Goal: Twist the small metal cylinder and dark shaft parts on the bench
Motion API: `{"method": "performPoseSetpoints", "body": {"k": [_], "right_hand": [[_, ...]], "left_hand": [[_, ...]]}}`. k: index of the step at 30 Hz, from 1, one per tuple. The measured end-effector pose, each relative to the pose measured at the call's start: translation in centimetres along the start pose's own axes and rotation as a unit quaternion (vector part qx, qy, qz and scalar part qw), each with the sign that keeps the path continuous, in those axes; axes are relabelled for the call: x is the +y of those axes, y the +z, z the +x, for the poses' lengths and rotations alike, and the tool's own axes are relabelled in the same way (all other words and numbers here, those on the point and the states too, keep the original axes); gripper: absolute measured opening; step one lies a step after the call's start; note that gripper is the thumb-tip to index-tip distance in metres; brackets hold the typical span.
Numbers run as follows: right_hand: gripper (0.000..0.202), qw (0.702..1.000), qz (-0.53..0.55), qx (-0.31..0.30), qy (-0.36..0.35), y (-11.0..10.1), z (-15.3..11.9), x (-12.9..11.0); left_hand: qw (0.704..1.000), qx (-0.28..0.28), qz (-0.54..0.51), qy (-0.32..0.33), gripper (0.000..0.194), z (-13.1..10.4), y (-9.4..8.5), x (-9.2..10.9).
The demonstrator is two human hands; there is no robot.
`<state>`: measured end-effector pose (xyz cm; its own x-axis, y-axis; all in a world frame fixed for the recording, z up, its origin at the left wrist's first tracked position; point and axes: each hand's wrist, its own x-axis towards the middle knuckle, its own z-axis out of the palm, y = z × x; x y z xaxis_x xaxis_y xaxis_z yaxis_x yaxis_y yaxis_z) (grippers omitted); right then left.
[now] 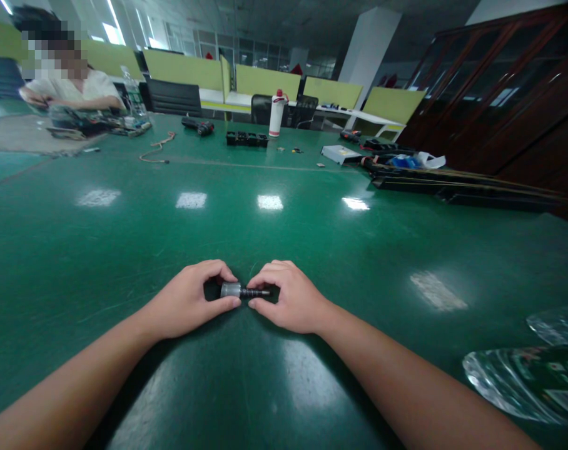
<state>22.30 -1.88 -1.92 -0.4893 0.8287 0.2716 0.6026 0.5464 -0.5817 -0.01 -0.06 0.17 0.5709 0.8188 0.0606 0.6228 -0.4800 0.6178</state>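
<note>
A small grey metal cylinder with a dark ringed shaft (231,290) lies sideways between my hands, at or just above the green tabletop (265,237). My left hand (185,303) closes thumb and fingers around the cylinder end, on the left. On the right, the thumb and fingertips of my right hand (293,297) pinch about the thin shaft, whose tip points into that palm. Both hands rest low, close together, and curled fingers hide part of the piece. Whether cylinder and shaft are one part or two joined parts I cannot tell.
Clear plastic bottles (523,381) lie at the lower right. Across the table stand a white bottle (276,115), a black block-like part (246,139), a cord (157,149) and a silver box (341,154). Long dark strips (434,184) lie right. Another person (77,90) sits far left.
</note>
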Motion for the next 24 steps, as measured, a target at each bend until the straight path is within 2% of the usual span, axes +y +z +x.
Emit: {"method": "performPoseSetpoints", "body": {"k": [13,15,20,24], "right_hand": [[0.008,1.0,0.003,0.019,0.014,-0.09,0.04,0.03],[0.008,0.999,-0.007,0.031,0.031,-0.1,0.01,0.21],[0.009,0.986,-0.038,0.096,0.129,-0.25,0.12,0.88],[0.009,0.99,-0.03,0.08,0.114,-0.31,0.2,0.89]], "left_hand": [[1.0,0.0,-0.002,-0.008,0.02,0.09,-0.06,0.09],[1.0,0.011,-0.003,-0.016,0.02,0.16,-0.01,-0.03],[0.998,0.056,-0.007,-0.036,0.02,0.13,0.05,-0.44],[0.998,0.058,-0.012,-0.035,0.02,0.03,-0.04,-0.58]]}}
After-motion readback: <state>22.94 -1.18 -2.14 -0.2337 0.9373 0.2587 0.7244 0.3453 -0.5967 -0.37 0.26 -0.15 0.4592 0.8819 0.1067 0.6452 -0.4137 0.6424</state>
